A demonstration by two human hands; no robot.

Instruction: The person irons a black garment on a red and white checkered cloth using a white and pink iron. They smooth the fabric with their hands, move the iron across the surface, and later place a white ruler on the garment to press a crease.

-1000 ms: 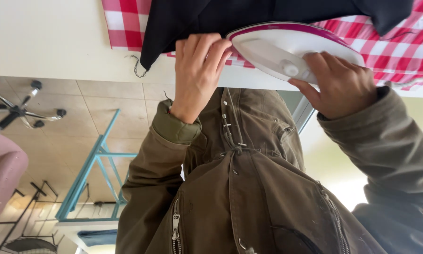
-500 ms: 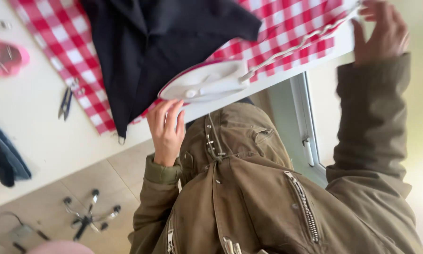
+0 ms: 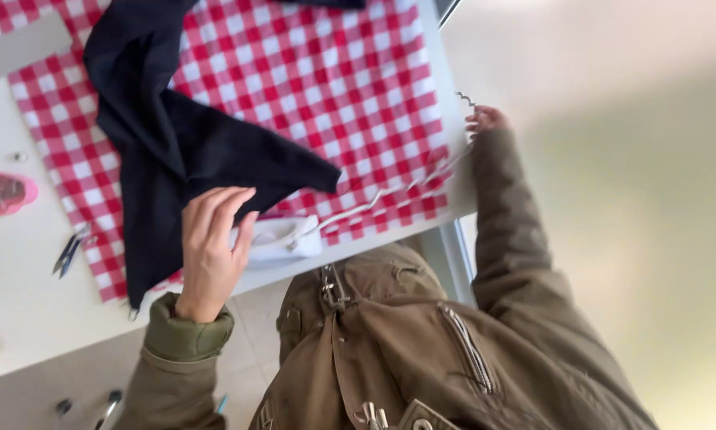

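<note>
The left hand (image 3: 211, 247) rests on the dark garment (image 3: 175, 151) beside the iron (image 3: 282, 239), fingers loosely spread; the right hand (image 3: 485, 121) grips the white cord (image 3: 390, 193) at the table (image 3: 23, 310) edge

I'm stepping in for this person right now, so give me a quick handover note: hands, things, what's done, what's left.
Left hand: open, resting on the dark garment beside the white iron.
Right hand: at the table's far edge, on the iron's cord; grip unclear.
Garment lies spread on the red checked cloth; iron sits at the near table edge.
Done: garment laid out.
Left: ironing appears not yet begun.
</note>
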